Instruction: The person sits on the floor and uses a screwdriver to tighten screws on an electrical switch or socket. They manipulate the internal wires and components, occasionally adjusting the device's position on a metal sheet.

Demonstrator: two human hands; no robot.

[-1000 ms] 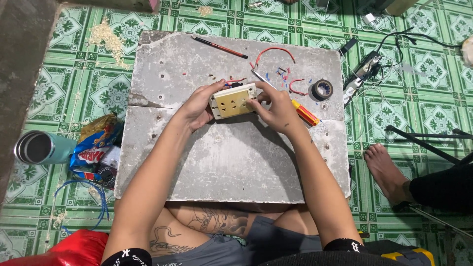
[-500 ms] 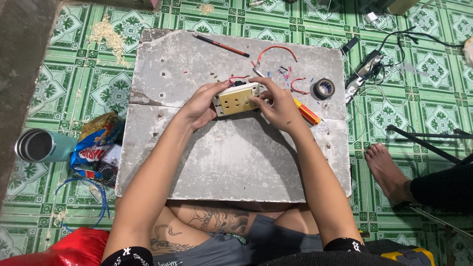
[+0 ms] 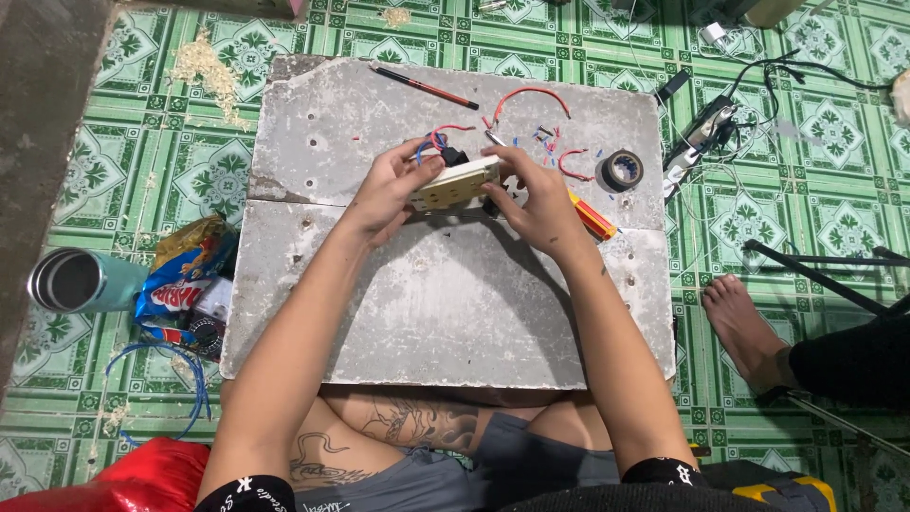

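Note:
Both my hands hold a cream electrical socket plate (image 3: 453,182) above the grey concrete slab (image 3: 427,303). My left hand (image 3: 389,190) grips its left end, thumb on top. My right hand (image 3: 536,199) grips its right end. The plate is tilted so its edge faces me. Red and blue wires (image 3: 438,138) and a black part stick out behind it. Under my right hand lies an orange-handled tool (image 3: 593,218), partly hidden.
On the slab lie a red pencil (image 3: 424,86), a red wire loop (image 3: 531,95), wire scraps and a black tape roll (image 3: 622,170). A metal cup (image 3: 71,281), snack bags (image 3: 180,275) and blue wire (image 3: 194,379) sit left. Another person's foot (image 3: 744,327) rests right.
The socket plate has been turned from lying face up to standing on its edge, and both hands shifted slightly with it.

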